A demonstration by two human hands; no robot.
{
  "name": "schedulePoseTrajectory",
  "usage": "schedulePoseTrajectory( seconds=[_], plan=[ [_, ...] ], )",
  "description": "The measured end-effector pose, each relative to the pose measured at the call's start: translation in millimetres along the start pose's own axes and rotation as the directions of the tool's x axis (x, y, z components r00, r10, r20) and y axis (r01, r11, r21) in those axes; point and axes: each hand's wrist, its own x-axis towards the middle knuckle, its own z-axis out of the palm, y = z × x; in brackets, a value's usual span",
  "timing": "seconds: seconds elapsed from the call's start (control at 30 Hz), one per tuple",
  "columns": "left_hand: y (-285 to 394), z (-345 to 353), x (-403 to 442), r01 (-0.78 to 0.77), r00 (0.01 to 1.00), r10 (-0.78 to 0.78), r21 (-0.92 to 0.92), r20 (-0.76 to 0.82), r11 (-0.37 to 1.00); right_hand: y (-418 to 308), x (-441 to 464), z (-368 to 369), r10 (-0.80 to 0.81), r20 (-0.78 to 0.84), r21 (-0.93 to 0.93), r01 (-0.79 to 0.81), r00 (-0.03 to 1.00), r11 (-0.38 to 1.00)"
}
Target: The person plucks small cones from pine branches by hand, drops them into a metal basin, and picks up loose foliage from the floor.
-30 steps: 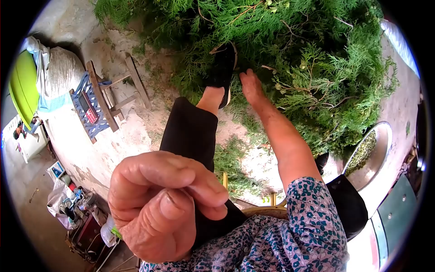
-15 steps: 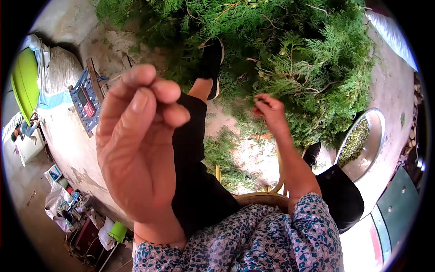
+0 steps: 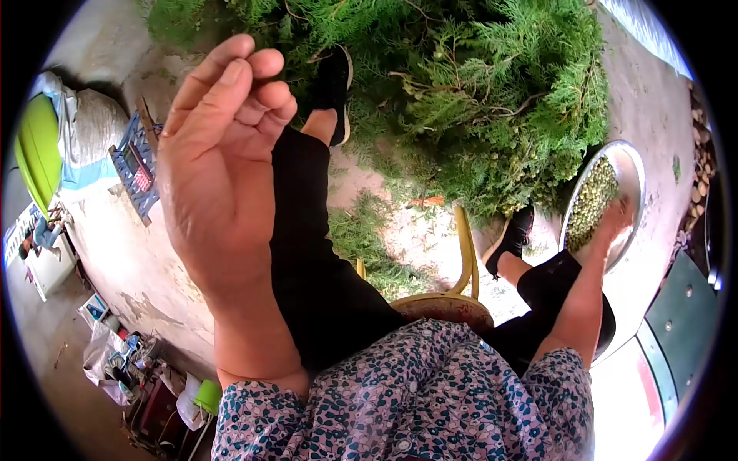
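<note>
**Hazard notes: right hand (image 3: 615, 223) at basin (image 3: 633, 177), left hand (image 3: 219, 177) raised**

1. **Branch pile (image 3: 492, 100).** Lies ahead and to the left of the right hand, and ahead and to the right of the left hand. Risk: a protruding twig scratches a bare hand or forearm. Cause: loose, tangled stems along the near edge.

2. **Right trouser leg (image 3: 550, 288).** Lies just to the left of the right forearm, close to the basin. Risk: the knee jolts the basin. Cause: little apparent clearance between leg and rim.

3. **Basin.** Sits beneath and around the right hand. Risk: the basin tips or slides. Cause: the wrist or forearm bearing on the near rim. Whether it sits level cannot be told.

4. **Right shoe (image 3: 513, 240).** Rests to the left of the right hand, near the pile. Risk: the foot catches on foliage. Cause: low sprays lying close to it.

5. **Hand condition.** Left: thumb and fingertips drawn together, the other fingers loosely curled, nothing visible between them. Right: glare and angle hide the fingertips; spread, closure or grip cannot be told.

6. **Green pieces (image 3: 593, 201).** Lie in the basin, beside the right hand on its left. Risk: spillage over the rim. Cause: a quick sweep or abrupt withdrawal of the fingers.
</note>
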Motion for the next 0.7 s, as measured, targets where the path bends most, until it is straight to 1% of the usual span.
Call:
schedulePoseTrajectory(
  seconds=[0.03,0.07,0.1,0.13,0.17,0.2,0.23,0.27,0.3,0.33,0.37,0.4,0.43,0.5,0.53,0.57,0.6,0.63,0.67,0.7],
  plan=[
    [1,0,-1,-0.010,1.000,0.010,0.001,0.000,1.000,-2,4,-9,-0.087,-0.031,-0.387,0.068,0.996,0.919],
    [2,-1,-2,0.009,1.000,-0.009,-0.012,0.006,1.000,4,3,-1,-0.092,-0.032,-0.382,0.073,0.995,0.921],
    [3,-1,-4,0.025,1.000,-0.024,-0.027,0.010,0.999,14,-3,14,-0.220,-0.068,-0.543,0.149,0.973,0.826],
    [6,2,-10,0.042,0.999,-0.041,-0.064,0.008,0.997,-4,-11,21,-0.348,-0.082,-0.687,0.201,0.934,0.698],
    [10,2,-14,0.033,0.999,-0.033,-0.060,0.003,0.998,-23,-27,34,-0.365,-0.007,-0.563,0.298,0.931,0.771],
    [13,1,-17,0.023,1.000,-0.023,-0.062,0.002,0.998,-51,-50,56,-0.424,-0.004,-0.367,0.393,0.906,0.843],
    [15,-1,-19,0.010,1.000,-0.010,-0.068,0.002,0.998,-73,-72,80,-0.251,0.179,-0.096,0.271,0.951,0.958],
    [17,-4,-21,-0.036,0.997,0.036,-0.006,-0.073,0.999,-120,-110,93,-0.228,0.228,0.274,0.162,0.947,0.948],
    [18,-7,-22,-0.040,0.996,0.040,-0.005,-0.076,0.999,-134,-133,122,-0.592,0.183,0.200,0.560,0.785,0.804],
    [19,-10,-23,-0.048,0.997,0.047,-0.022,-0.068,0.999,-159,-160,143,-0.661,0.171,0.462,0.532,0.731,0.709],
    [18,-12,-25,-0.055,0.997,0.053,-0.040,-0.058,0.998,-177,-183,166,-0.626,0.364,0.486,0.433,0.689,0.759],
    [19,-13,-27,-0.037,0.996,0.033,-0.039,-0.086,0.999,-205,-200,174,-0.678,0.452,0.600,0.366,0.579,0.712],
    [20,-15,-29,-0.040,0.995,0.036,-0.037,-0.088,0.999,-216,-211,198,-0.749,0.422,0.681,0.367,0.512,0.634],
    [22,-18,-35,-0.026,0.992,0.013,-0.099,-0.129,0.995,-228,-229,245,-0.777,0.494,0.706,0.340,0.391,0.621],
    [23,-13,-37,-0.028,0.988,0.019,-0.056,-0.152,0.998,-236,-234,262,-0.793,0.487,0.660,0.440,0.367,0.609],
    [26,-13,-40,-0.028,0.988,0.019,-0.057,-0.155,0.998,-241,-239,277,-0.807,0.482,0.608,0.534,0.341,0.588],
    [28,-14,-41,-0.029,0.992,0.020,-0.074,-0.121,0.997,-248,-241,285,-0.809,0.482,0.610,0.534,0.337,0.585],
    [29,-15,-42,-0.030,0.996,0.022,-0.091,-0.087,0.995,-254,-243,291,-0.745,0.596,0.516,0.569,0.299,0.641],
    [30,-13,-43,-0.032,0.994,0.022,-0.091,-0.110,0.995,-259,-244,293,-0.663,0.700,0.413,0.606,0.266,0.680],
    [31,-14,-43,-0.032,0.993,0.022,-0.091,-0.113,0.995,-262,-243,294,-0.662,0.701,0.414,0.607,0.263,0.679]
  ],
)
